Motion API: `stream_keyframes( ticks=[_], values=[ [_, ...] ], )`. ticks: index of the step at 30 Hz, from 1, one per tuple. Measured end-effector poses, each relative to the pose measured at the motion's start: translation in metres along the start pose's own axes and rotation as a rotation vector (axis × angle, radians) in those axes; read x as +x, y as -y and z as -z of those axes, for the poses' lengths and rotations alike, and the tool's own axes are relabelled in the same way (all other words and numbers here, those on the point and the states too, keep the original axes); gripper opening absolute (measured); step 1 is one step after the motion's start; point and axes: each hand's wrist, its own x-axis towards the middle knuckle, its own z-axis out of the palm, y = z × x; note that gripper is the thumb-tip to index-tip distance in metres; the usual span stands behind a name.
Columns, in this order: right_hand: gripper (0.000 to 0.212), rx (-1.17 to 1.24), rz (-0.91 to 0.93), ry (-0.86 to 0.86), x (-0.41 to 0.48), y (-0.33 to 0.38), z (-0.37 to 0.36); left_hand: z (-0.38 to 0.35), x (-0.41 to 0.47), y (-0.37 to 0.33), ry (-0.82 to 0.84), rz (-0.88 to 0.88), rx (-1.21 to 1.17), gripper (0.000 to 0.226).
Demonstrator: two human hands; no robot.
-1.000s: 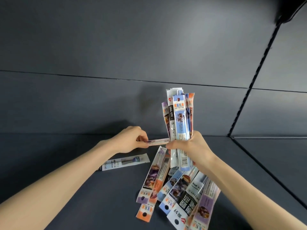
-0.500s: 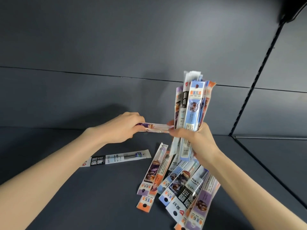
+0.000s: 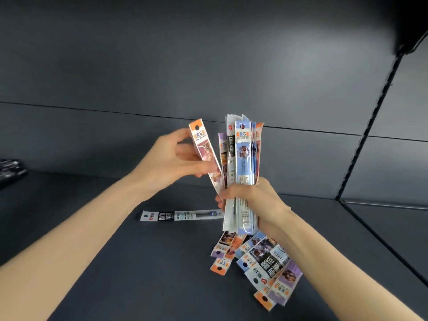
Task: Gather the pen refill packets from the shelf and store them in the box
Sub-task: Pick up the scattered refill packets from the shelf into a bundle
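The big dark grey shelf (image 3: 162, 274) has a pile of pen refill packets (image 3: 266, 260) lying flat on it, down under the right wrist. The right hand (image 3: 257, 200) has its fingers wrapped tight round a fat bundle of packets (image 3: 243, 154) that stands straight up above the shelf (a blue one is at the front), and the left hand (image 3: 169, 163) pinches one orange-topped packet (image 3: 202, 144) between thumb and fingers, leaning so its bottom end touches the left side of the bundle. One black-and-white packet (image 3: 178, 216) lies flat on the shelf all by itself, just left of the right hand.
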Motion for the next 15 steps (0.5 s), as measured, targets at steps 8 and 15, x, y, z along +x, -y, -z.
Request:
stream_keyframes(
  ticks=[8,15],
  values=[
    [0.027,-0.036,-0.047,0.05,-0.008,-0.01,-0.027,0.005,-0.029,0.022,-0.161,0.065,-0.142,0.036],
    [0.035,-0.015,0.025,0.073,-0.013,-0.006,-0.049,0.028,-0.037,0.02,-0.041,0.072,-0.089,0.044]
  ],
)
